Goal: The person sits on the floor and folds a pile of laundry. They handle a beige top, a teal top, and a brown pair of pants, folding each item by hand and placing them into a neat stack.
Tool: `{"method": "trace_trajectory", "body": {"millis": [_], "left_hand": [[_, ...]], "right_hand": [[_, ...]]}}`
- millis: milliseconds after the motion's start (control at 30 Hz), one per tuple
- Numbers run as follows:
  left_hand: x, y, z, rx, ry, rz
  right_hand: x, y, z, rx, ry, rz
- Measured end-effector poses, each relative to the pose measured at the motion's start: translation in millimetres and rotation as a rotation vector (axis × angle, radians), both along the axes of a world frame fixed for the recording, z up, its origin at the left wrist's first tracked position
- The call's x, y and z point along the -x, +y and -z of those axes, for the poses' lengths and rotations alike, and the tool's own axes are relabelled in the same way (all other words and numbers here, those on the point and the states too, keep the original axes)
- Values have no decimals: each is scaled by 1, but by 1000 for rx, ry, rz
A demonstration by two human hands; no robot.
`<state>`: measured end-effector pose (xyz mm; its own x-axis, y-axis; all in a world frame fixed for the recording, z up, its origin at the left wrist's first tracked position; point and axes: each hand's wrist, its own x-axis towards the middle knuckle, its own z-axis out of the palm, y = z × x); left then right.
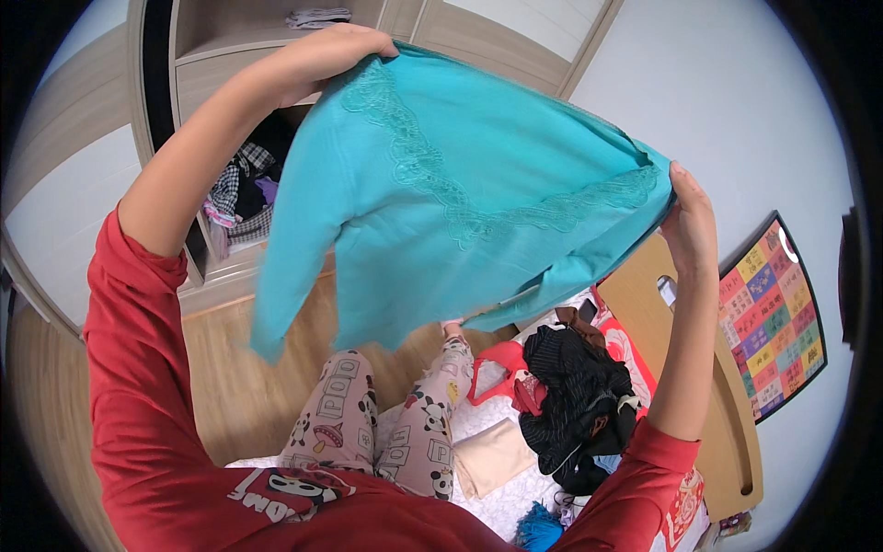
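Teal top [441,175], gripped by left hand [342,51] and right hand [690,223], wardrobe [492,39], bed [480,420], wooden floor [241,396]

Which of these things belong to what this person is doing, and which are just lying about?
In use:
- turquoise top, held spread out
- left hand and right hand, gripping it

Seemingly just lying about:
- black striped garment
- folded beige cloth
- clothes in the open wardrobe

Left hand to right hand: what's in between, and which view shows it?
The teal top, spread between the left hand and the right hand, lace trim facing the camera. Head view shows it.
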<state>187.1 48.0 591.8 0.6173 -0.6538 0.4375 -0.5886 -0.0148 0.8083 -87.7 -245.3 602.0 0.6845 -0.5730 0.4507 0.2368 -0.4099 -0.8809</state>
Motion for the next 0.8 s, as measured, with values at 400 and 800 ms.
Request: {"method": "trace_trajectory", "body": {"millis": [400,800], "left_hand": [[-34,-17,-9,-66,171,482],[-48,-34,7,-175,-389,295]], "right_hand": [[-14,-29,1,118,181,94],[9,-44,13,146,245,-100]]}}
